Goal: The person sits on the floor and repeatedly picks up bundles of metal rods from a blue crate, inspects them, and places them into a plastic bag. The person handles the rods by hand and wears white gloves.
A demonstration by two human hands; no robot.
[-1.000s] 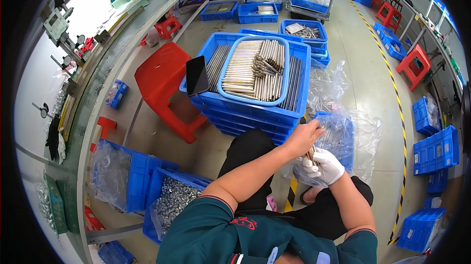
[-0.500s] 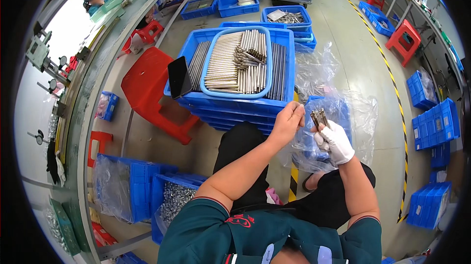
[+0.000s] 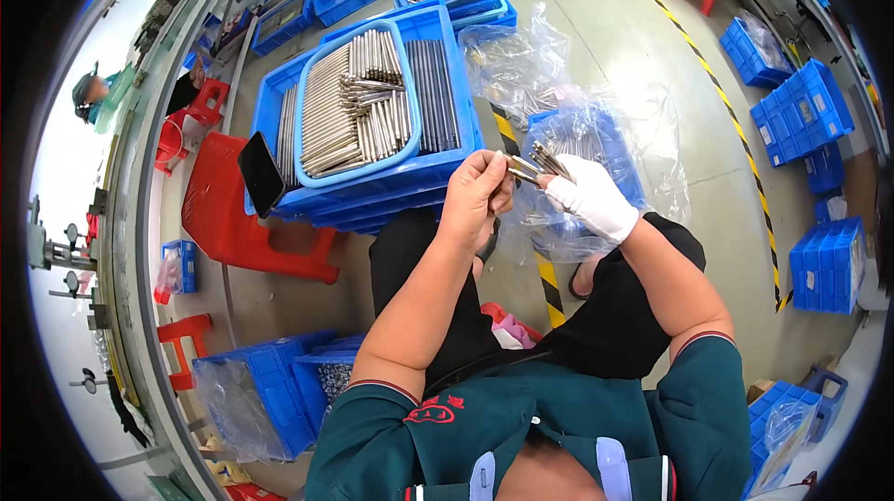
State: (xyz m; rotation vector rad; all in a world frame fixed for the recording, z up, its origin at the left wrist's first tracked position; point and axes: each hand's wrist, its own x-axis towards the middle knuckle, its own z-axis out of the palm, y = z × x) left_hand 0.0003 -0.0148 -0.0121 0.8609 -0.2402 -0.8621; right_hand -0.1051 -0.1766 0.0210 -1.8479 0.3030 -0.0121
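My right hand (image 3: 596, 201), in a white glove, is closed round a small bunch of slim metal rods (image 3: 551, 162). My bare left hand (image 3: 479, 196) meets it from the left, with thumb and forefinger pinched on the end of a metal rod (image 3: 524, 171) that slants out of the bunch. Both hands are above my knees. Just beyond them, a light blue tray (image 3: 413, 119) holds many silvery rods (image 3: 326, 115) in rows, some lying crosswise on top. That tray rests on a blue crate (image 3: 472, 124) containing darker rods (image 3: 433, 96).
A black phone (image 3: 262, 173) leans at the crate's left corner, near a red stool (image 3: 214, 208). Under my right hand, clear plastic film (image 3: 643, 142) covers a blue bin with rods. Blue bins (image 3: 237, 399) stand lower left. Striped tape (image 3: 736, 142) crosses the floor at right.
The head view has shifted, so the tray appears further left. My left hand, earlier apart from the rods, now pinches one's end. The bunch has tipped leftward.
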